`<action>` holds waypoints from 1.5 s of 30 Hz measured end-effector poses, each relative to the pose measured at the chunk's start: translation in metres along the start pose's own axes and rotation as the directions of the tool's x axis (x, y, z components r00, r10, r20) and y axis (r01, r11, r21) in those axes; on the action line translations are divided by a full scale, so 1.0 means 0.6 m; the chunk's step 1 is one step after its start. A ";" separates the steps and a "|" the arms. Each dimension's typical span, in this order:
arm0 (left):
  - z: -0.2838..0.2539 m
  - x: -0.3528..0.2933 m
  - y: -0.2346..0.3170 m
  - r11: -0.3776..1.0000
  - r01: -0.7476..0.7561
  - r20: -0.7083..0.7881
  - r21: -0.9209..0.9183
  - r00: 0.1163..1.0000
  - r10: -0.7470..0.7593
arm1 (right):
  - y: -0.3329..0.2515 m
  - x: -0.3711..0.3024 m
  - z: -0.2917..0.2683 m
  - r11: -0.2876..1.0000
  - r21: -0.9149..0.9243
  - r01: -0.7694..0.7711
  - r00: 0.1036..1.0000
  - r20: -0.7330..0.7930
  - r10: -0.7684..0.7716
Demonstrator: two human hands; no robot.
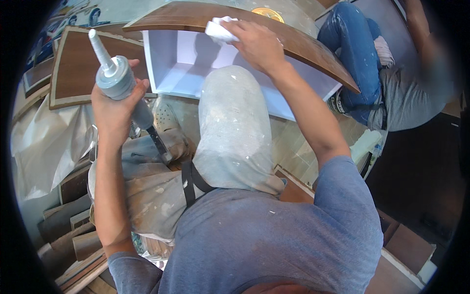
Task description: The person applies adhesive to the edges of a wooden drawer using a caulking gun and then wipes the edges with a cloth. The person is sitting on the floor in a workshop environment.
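My left hand is wrapped around a caulking gun, held upright at the left with its pale tapered nozzle pointing up and away. The gun's dark rod slants down toward my leg. At the top middle, my right hand grips a crumpled white cloth or tissue. It meets the brown wood-grain front panel near its upper face. That panel, curved by the lens, joins a white box like a drawer, tipped so its inside shows behind my raised knee.
Brown boards lean at the left beside a crumpled pale sheet. Wood offcuts are piled at lower left. A co-worker in jeans sits close at the upper right. A large dark panel lies at the right; a yellow round object is beyond the drawer.
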State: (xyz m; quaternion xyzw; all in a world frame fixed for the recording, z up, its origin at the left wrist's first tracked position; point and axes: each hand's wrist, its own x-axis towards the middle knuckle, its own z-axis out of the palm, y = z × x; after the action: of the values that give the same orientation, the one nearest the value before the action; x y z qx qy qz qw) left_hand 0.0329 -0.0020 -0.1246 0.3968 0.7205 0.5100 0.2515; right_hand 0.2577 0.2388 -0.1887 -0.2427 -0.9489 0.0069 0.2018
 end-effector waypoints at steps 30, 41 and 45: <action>0.021 -0.034 0.098 0.946 -0.324 -0.202 -0.018 0.928 0.314 | -0.276 0.111 -0.077 -0.776 0.628 -0.067 0.998 0.031 -0.061; 0.005 -0.031 0.069 0.934 -0.257 -0.504 -0.249 0.857 0.102 | -0.331 0.080 -0.052 -0.795 0.557 -0.238 0.940 0.338 -0.045; -0.010 -0.018 0.065 0.961 -0.238 -0.609 -0.144 0.786 0.103 | -0.300 0.077 -0.063 -0.817 0.529 -0.228 0.974 0.118 -0.195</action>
State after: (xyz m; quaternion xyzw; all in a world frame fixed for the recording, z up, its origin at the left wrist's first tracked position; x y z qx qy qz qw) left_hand 0.0467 -0.0075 -0.0866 0.2510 0.6649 0.7035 0.0061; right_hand 0.1528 0.0985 -0.1164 0.0972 -0.2757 0.9387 0.1825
